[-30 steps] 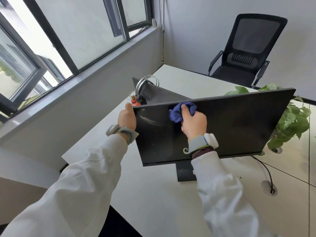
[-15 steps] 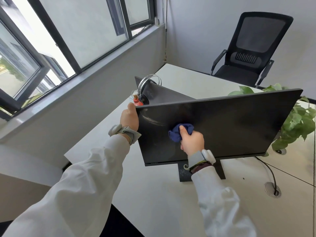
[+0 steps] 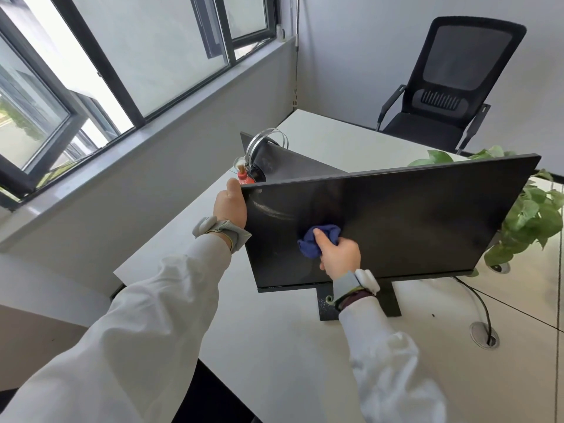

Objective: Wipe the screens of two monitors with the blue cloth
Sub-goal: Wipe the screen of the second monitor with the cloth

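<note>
Blue cloth on the near monitor's screen

The right hand [image 3: 338,254] pressed the bunched blue cloth [image 3: 319,239] against the near monitor [image 3: 412,215], lower left of centre; the left hand [image 3: 229,204] gripped its left edge, on the worktop [image 3: 274,346].

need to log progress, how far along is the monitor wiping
Done: nothing looks finished yet.

In hand: the right hand presses the blue cloth on the lower left of the near monitor, while the left hand steadies its left edge. Smears show near its upper left corner.

Left: the rest of this screen, then the second monitor behind it.
</note>
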